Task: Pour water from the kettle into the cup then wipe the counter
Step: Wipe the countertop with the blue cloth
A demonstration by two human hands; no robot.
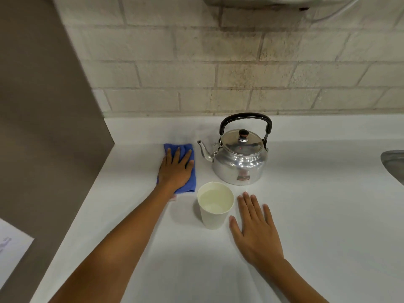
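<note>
A silver kettle with a black handle stands upright on the white counter, spout pointing left. In front of it a white paper cup holds water. Left of the kettle lies a folded blue cloth. My left hand presses flat on the cloth, fingers spread, covering most of it. My right hand rests flat on the counter just right of the cup, palm down, holding nothing and not touching the cup.
A brown panel walls off the counter's left side. A pale brick wall runs along the back. A metal sink edge shows at the far right. A white sheet lies at the lower left.
</note>
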